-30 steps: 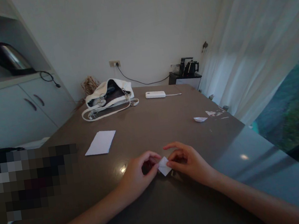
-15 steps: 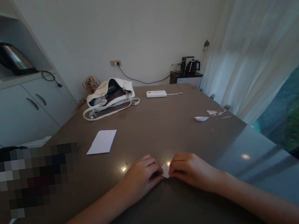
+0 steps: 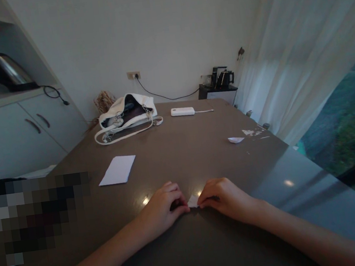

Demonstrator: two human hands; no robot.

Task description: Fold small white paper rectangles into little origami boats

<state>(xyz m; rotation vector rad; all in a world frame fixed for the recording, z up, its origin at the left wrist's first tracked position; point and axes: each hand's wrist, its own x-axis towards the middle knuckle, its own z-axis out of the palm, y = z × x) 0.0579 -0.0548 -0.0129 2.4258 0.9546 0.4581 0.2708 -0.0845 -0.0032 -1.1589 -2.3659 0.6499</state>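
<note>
A small folded piece of white paper (image 3: 193,201) is between my two hands, close above or on the brown table (image 3: 186,249). My left hand (image 3: 164,204) pinches its left edge between thumb and fingers. On the other side, my right hand (image 3: 223,196) grips the right edge with its fingertips, which hide part of it. Beyond my left hand lies a stack of white paper sheets (image 3: 117,170). A small folded paper boat (image 3: 236,140) rests farther off to the right.
Toward the back stand an open white handbag (image 3: 129,113) and a white power bank (image 3: 182,112) with a short cable. White paper scraps (image 3: 252,132) lie near the right edge. A pixelated patch covers something at the left.
The view has shifted slightly, so the background sits a little farther left. My left thumb has moved lower on the paper, and more of the folded piece shows between my hands.
</note>
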